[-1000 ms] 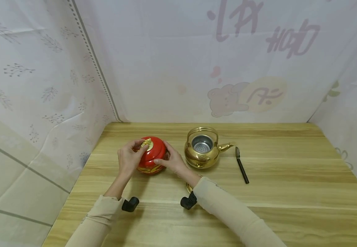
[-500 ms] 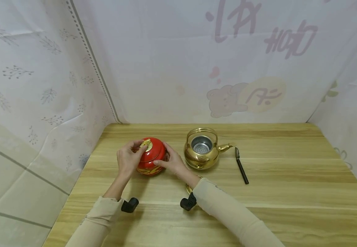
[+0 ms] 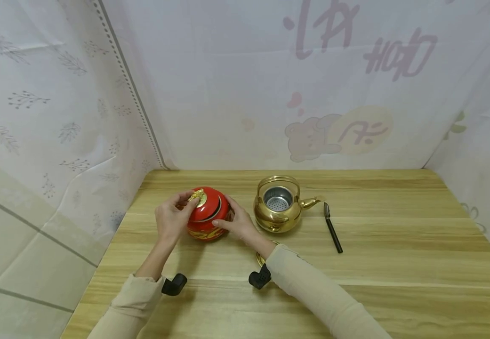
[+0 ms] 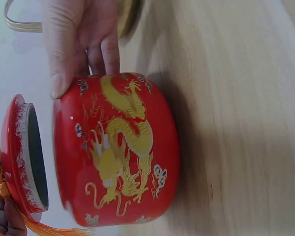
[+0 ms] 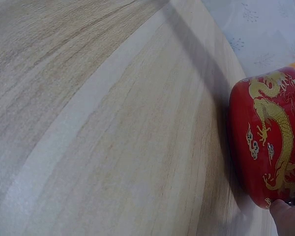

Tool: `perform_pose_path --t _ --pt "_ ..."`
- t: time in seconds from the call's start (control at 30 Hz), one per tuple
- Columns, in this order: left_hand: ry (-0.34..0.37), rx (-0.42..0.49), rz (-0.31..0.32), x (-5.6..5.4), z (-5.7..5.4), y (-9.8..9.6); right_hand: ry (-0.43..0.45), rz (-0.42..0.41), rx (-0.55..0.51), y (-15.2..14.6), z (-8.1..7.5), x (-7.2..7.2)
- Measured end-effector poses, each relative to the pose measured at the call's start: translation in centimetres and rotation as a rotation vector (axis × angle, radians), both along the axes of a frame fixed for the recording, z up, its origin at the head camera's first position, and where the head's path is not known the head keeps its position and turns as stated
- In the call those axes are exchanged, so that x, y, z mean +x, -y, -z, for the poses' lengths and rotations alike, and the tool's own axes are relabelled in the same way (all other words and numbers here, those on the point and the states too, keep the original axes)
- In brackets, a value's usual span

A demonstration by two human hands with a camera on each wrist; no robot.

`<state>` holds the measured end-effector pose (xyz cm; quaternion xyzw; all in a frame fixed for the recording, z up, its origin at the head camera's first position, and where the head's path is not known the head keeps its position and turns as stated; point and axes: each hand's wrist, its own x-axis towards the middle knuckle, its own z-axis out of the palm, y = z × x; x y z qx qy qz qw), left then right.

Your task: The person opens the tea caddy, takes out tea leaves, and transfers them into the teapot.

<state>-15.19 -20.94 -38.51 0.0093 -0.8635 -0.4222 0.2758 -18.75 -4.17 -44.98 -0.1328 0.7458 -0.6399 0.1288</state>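
My left hand (image 3: 170,219) pinches the gold knob on top of a red lid (image 4: 20,157), which has an orange tassel (image 4: 59,231). The lid is lifted off a red jar (image 4: 130,147) painted with a gold dragon; a dark gap shows between the two in the head view. The jar stands upright on the wooden table. My right hand (image 3: 239,221) grips it from the right, thumb at the near side of its shoulder and fingers behind. In the right wrist view the thumb (image 5: 289,219) rests near the jar's upper edge.
A gold teapot (image 3: 270,217) with a perforated steel strainer (image 3: 278,202) stands right of the jar, spout rightward. Beyond the spout lies a black-handled tool (image 3: 333,235). A round gold piece (image 3: 261,257) shows partly under my right wrist. Patterned cloth hangs behind and at the sides.
My left hand has raised the lid and tilted it slightly leftward, opening a gap above the jar. My right hand keeps its hold on the jar.
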Motion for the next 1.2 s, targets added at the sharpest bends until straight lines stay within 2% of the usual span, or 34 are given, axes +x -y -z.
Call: perform_pose_path --t 0.23,0.37,0.47,0.67,0.8,1.03,1.1,1.2 --pt "-0.009 0.066 -0.007 2.1 -0.3 1.2 -0.013 -0.005 -0.027 0.0 0.0 0.1" --pt "0.022 0.097 -0.028 3.7 -0.2 2.0 -0.015 0.007 -0.042 0.0 -0.1 0.1" --pt "0.031 0.086 -0.062 5.1 0.2 2.7 -0.014 0.009 -0.034 0.0 -0.1 0.0" --pt "0.023 0.026 -0.108 7.5 1.2 3.7 -0.026 0.017 0.001 -0.1 0.0 -0.1" --pt "0.047 0.012 -0.120 8.7 2.2 4.2 -0.040 0.019 0.010 -0.1 0.0 -0.2" --pt "0.079 -0.027 -0.133 10.0 4.1 4.9 -0.025 0.012 -0.013 -0.1 -0.2 0.0" --pt "0.092 -0.043 -0.145 10.4 4.5 5.1 -0.022 0.006 -0.012 -0.2 -1.1 0.5" --pt "0.121 -0.068 -0.158 10.8 5.1 5.3 -0.016 0.001 -0.012 -0.2 -1.1 0.6"
